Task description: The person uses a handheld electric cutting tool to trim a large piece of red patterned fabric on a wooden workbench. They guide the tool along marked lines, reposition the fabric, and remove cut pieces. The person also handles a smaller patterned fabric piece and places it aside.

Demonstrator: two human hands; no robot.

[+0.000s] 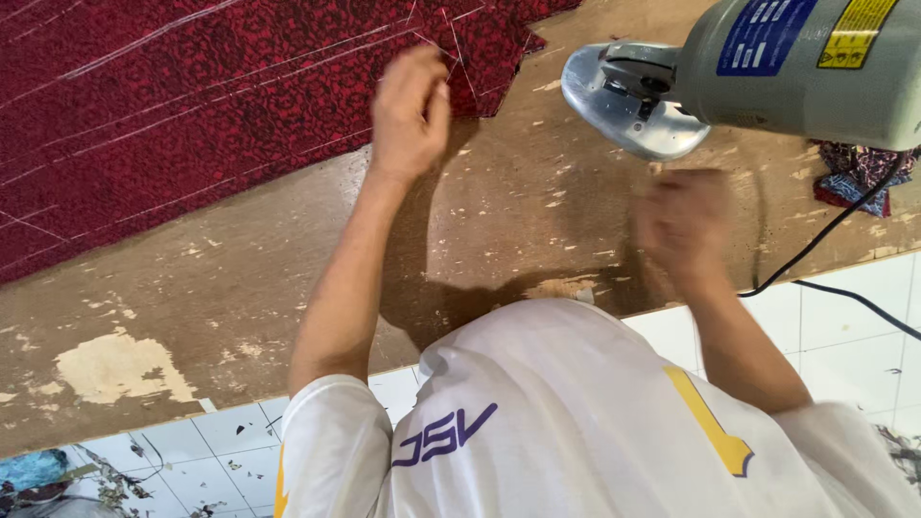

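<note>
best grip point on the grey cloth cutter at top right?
Grip the grey motor barrel, coming from the right hand's side. It's broad and rounded, away from the metal base plate and blade housing. No handle is in view. Mind the black cord.

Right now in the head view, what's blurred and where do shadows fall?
Head view: right hand is motion-blurred, left hand only slightly soft on the red fabric; cutting machine looms large and fairly sharp at the top edge; arm shadows lie on the worn wooden table; lighting even, no strong glare.

The fabric (173, 105) lies on the table (240, 278), left of the cutting machine (729, 77).
</note>
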